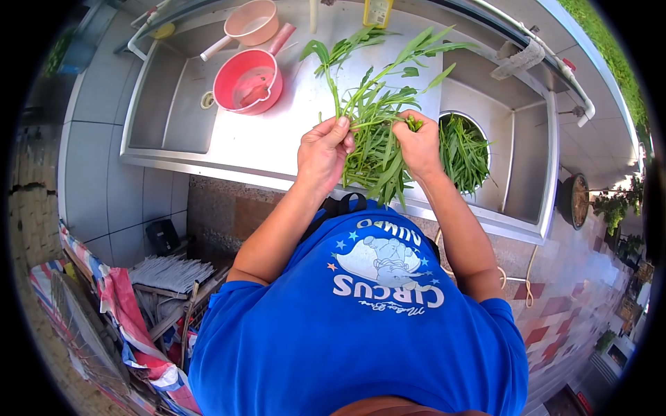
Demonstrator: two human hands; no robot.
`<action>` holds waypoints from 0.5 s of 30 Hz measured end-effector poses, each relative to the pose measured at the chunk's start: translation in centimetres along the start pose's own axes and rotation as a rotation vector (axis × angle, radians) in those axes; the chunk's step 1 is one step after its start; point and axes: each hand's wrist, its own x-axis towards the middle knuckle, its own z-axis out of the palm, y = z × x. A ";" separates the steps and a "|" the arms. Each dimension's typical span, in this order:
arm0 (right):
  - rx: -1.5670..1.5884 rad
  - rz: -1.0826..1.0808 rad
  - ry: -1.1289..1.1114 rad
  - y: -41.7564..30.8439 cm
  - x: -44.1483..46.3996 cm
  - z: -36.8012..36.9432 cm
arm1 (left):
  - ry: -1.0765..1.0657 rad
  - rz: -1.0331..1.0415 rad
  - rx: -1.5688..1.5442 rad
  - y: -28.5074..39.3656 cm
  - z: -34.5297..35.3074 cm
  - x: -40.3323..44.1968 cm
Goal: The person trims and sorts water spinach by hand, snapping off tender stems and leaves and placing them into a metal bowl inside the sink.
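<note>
Long-stemmed leafy greens that look like water spinach (378,156) lie in a heap on the steel counter, between my hands and close to my shirt. My left hand (322,152) is closed, thumb against finger, around a stem whose leafy tops reach away from me. To its right, my right hand (420,145) is closed on a small bunch of green stems that pokes out past the thumb. Beside my right wrist, a round metal bowl (486,170) in the right basin holds more narrow green leaves.
A red ladle (270,97) and a pale pink ladle (253,24) are at the left basin (166,121). A yellow container (377,12) stands at the back. Pipes (579,93) run behind the right basin (531,145). A striped cloth (121,298) hangs lower left.
</note>
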 end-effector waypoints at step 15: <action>-0.619 -0.652 0.178 -4.5 0.4 -5.0 | 0.024 0.256 0.194 1.5 -3.0 0.4</action>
